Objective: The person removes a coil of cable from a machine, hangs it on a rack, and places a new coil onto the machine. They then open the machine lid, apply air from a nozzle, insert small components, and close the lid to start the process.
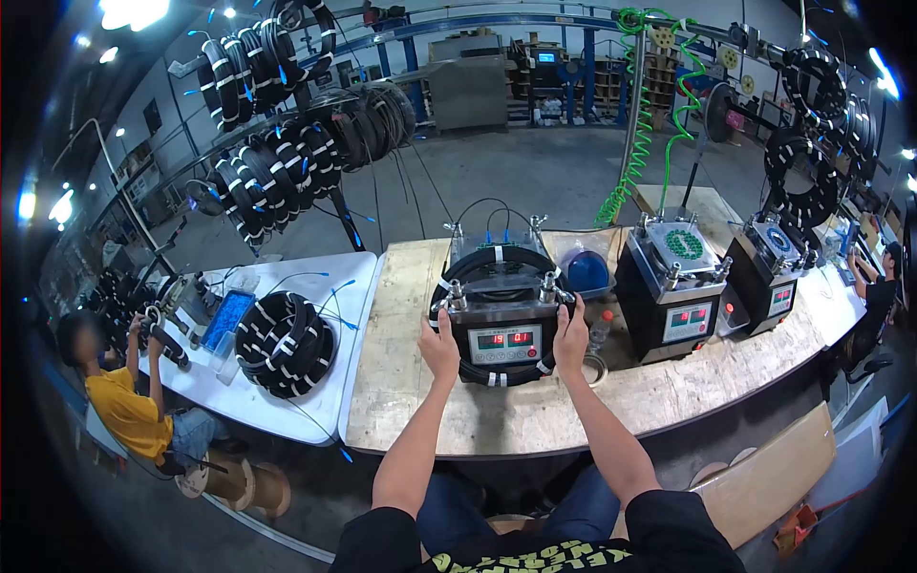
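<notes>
On the wooden bench, a black machine [503, 346] with a lit red display faces me, and a black cable coil [499, 255] with white ties hangs around it. My left hand [440, 346] is at the left side of the coil and machine. On the right side, my right hand [571, 336] is placed the same way, near a metal clamp knob. Both hands have fingers bent round the edges; whether they grip the coil or the machine's corners is hard to tell. Thin cables with blue tips rise behind the machine top.
Two similar machines [675, 306] stand to the right, beside a small bottle [601, 329] and a blue bowl [585, 271]. Left, a white table [315, 417] holds a tied coil stack [285, 344]. A co-worker in yellow [129, 411] sits far left; another person [880, 291] is far right.
</notes>
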A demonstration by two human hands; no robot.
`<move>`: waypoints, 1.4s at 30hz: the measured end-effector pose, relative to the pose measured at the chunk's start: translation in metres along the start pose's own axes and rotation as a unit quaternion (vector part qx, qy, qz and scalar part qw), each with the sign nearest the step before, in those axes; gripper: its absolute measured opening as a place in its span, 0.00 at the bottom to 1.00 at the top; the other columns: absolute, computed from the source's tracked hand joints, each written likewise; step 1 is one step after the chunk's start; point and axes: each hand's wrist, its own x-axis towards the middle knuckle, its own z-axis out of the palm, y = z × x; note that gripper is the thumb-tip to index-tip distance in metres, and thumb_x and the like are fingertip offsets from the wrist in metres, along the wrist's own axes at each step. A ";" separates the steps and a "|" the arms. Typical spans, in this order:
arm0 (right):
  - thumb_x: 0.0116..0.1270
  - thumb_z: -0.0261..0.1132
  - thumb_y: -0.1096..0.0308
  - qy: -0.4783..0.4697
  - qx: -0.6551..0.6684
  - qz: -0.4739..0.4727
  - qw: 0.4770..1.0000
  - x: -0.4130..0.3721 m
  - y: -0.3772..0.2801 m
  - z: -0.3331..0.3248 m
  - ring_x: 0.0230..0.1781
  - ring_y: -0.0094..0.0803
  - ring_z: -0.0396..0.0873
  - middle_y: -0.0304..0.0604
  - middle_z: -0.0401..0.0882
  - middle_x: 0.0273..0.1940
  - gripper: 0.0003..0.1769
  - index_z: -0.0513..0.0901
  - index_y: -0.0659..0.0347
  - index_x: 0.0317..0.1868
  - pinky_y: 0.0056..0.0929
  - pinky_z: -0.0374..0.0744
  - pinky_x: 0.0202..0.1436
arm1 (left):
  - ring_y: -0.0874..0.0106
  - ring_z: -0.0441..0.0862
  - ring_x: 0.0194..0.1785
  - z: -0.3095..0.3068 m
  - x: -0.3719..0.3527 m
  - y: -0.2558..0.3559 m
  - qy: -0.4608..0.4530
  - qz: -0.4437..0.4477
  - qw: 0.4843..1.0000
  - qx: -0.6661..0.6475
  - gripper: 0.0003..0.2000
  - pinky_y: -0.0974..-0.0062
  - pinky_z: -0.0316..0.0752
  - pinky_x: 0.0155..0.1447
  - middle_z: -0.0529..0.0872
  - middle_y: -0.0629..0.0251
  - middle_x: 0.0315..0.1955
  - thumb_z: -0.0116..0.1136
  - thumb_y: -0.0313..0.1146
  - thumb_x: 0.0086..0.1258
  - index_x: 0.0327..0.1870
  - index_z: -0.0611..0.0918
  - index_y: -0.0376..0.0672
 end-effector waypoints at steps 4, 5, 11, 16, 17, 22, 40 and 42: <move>0.85 0.53 0.56 0.003 0.013 -0.003 1.000 -0.006 -0.001 -0.004 0.47 0.58 0.84 0.62 0.85 0.46 0.26 0.68 0.64 0.73 0.45 0.78 0.51 | 0.37 0.83 0.39 -0.005 -0.002 0.009 -0.006 0.001 1.000 -0.015 0.29 0.50 0.74 0.43 0.85 0.38 0.31 0.53 0.55 0.81 0.48 0.79 0.28; 0.84 0.54 0.55 0.008 0.024 -0.010 1.000 -0.004 -0.003 -0.004 0.48 0.58 0.84 0.62 0.85 0.46 0.26 0.68 0.64 0.73 0.45 0.78 0.52 | 0.38 0.83 0.39 -0.008 -0.004 0.015 -0.017 -0.012 1.000 -0.018 0.28 0.51 0.75 0.44 0.85 0.38 0.31 0.53 0.55 0.81 0.48 0.79 0.28; 0.85 0.53 0.56 0.032 0.044 -0.036 0.998 -0.015 0.009 0.002 0.56 0.51 0.81 0.61 0.81 0.57 0.29 0.65 0.68 0.75 0.40 0.74 0.63 | 0.49 0.82 0.47 0.005 -0.027 -0.003 0.033 0.001 0.994 -0.107 0.26 0.58 0.74 0.55 0.84 0.43 0.44 0.55 0.52 0.82 0.54 0.74 0.30; 0.81 0.58 0.63 -0.009 0.134 0.069 0.989 -0.041 0.002 0.002 0.68 0.53 0.73 0.64 0.71 0.68 0.33 0.57 0.67 0.78 0.42 0.69 0.72 | 0.57 0.81 0.53 0.003 -0.050 -0.010 -0.008 -0.076 0.985 -0.155 0.25 0.62 0.73 0.61 0.83 0.49 0.48 0.59 0.45 0.80 0.62 0.69 0.32; 0.79 0.59 0.65 -0.008 0.131 0.064 0.989 -0.046 -0.003 0.001 0.69 0.53 0.72 0.64 0.70 0.69 0.36 0.54 0.67 0.80 0.42 0.67 0.74 | 0.59 0.81 0.55 0.003 -0.055 -0.012 -0.026 -0.101 0.980 -0.172 0.25 0.63 0.72 0.62 0.83 0.50 0.49 0.60 0.42 0.80 0.64 0.68 0.32; 0.68 0.63 0.76 -0.016 0.138 0.042 0.989 -0.071 -0.005 0.001 0.76 0.55 0.62 0.67 0.58 0.76 0.50 0.42 0.65 0.84 0.42 0.60 0.80 | 0.62 0.73 0.66 -0.003 -0.079 -0.012 -0.060 -0.051 0.973 -0.216 0.31 0.64 0.66 0.71 0.74 0.51 0.63 0.60 0.35 0.80 0.74 0.59 0.33; 0.76 0.63 0.66 -0.010 0.052 0.001 0.999 -0.087 0.011 0.003 0.78 0.56 0.61 0.69 0.55 0.78 0.46 0.43 0.67 0.83 0.43 0.61 0.79 | 0.64 0.80 0.56 -0.015 -0.067 -0.014 -0.105 -0.041 0.977 -0.182 0.22 0.67 0.73 0.62 0.80 0.51 0.55 0.53 0.43 0.84 0.64 0.68 0.32; 0.77 0.64 0.64 0.004 0.124 0.054 0.991 -0.075 0.014 0.000 0.68 0.49 0.70 0.64 0.65 0.70 0.40 0.52 0.67 0.78 0.40 0.68 0.72 | 0.66 0.80 0.54 -0.020 -0.047 -0.029 -0.136 -0.105 0.965 -0.196 0.21 0.68 0.74 0.60 0.81 0.54 0.53 0.54 0.45 0.84 0.59 0.73 0.32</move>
